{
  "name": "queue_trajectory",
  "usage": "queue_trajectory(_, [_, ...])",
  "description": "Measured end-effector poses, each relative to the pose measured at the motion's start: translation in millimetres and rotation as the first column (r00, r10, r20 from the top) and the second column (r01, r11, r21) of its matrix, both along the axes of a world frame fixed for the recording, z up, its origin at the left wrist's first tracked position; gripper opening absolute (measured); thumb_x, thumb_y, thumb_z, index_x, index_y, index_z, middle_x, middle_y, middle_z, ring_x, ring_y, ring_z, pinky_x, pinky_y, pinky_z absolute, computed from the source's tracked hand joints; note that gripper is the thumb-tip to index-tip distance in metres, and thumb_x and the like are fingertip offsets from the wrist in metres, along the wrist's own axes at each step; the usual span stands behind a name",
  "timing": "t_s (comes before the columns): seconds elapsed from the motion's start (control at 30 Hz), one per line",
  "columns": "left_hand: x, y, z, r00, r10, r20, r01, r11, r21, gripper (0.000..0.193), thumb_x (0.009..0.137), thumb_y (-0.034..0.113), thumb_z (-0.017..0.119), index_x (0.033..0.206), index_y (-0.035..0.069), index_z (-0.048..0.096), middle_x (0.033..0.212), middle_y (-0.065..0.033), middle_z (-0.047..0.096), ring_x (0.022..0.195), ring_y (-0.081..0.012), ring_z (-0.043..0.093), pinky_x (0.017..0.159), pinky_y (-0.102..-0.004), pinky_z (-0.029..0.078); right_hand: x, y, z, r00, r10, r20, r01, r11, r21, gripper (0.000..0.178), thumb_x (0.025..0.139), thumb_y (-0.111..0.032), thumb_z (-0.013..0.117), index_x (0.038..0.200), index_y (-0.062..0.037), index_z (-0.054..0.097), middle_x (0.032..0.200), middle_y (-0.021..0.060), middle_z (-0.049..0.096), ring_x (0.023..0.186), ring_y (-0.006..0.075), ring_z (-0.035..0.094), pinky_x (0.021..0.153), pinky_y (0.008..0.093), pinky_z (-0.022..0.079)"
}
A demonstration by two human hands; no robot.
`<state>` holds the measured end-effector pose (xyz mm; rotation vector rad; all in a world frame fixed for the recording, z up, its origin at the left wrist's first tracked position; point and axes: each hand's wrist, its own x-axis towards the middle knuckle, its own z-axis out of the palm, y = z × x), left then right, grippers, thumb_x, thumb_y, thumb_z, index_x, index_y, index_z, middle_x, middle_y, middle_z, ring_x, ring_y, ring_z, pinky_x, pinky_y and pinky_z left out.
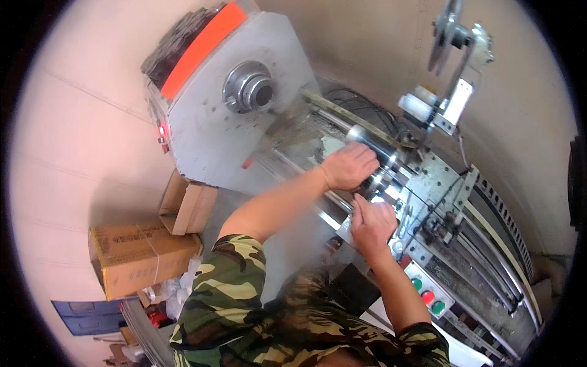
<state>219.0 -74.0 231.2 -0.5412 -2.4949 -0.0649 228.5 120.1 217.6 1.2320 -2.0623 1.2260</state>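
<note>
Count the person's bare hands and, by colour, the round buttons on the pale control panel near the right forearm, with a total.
Bare hands: 2, left hand and right hand
Green buttons: 2
Red button: 1
Total: 5

Cylinder (383,148): polished metal, round and smooth, mirror-bright with dark reflections. Lying on its side, aslant from upper left to lower right, partly covered along its nearer side. Fitting (381,183): shiny metal, just beside, on the nearer side; partly hidden, exact shape lost in glare. Set near the pale drilled plate (433,178), to its left.
</note>
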Motion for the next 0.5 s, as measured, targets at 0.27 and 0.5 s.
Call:
queue_trajectory(0.27, [2, -8, 24, 0.980, 0.145, 0.134, -0.136, 0.988, -0.073, 0.044, 0.067, 0.018, 0.076, 0.107, 0.009, 0.059, 0.107, -0.0113, 0.056, 0.103, -0.0331, 0.056, 0.087, -0.0445, 0.048, -4, 28, 31, 0.959, 0.102, 0.265, -0.169, 0.955, 0.245, 0.061, 0.078, -0.023, 0.078, 0.133, -0.0070, 0.058, 0.122, 0.0150, 0.063, 0.115, 0.0345, 0.056, 0.103, 0.0468, 0.041])
queue_trajectory(0.5, [6, 2, 13, 0.985, 0.134, 0.113, -0.132, 0.991, -0.023, 0.060, 0.055, 0.014, 0.085, 0.108, 0.008, 0.057, 0.110, -0.0111, 0.054, 0.107, -0.0328, 0.054, 0.092, -0.0443, 0.046, 77, 174, 31, 0.935, -0.319, 0.153, 0.200, 0.833, 0.515, 0.072, 0.080, -0.025, 0.079, 0.140, -0.0001, 0.050, 0.144, 0.0247, 0.049, 0.136, 0.0421, 0.043, 0.114, 0.0538, 0.030])
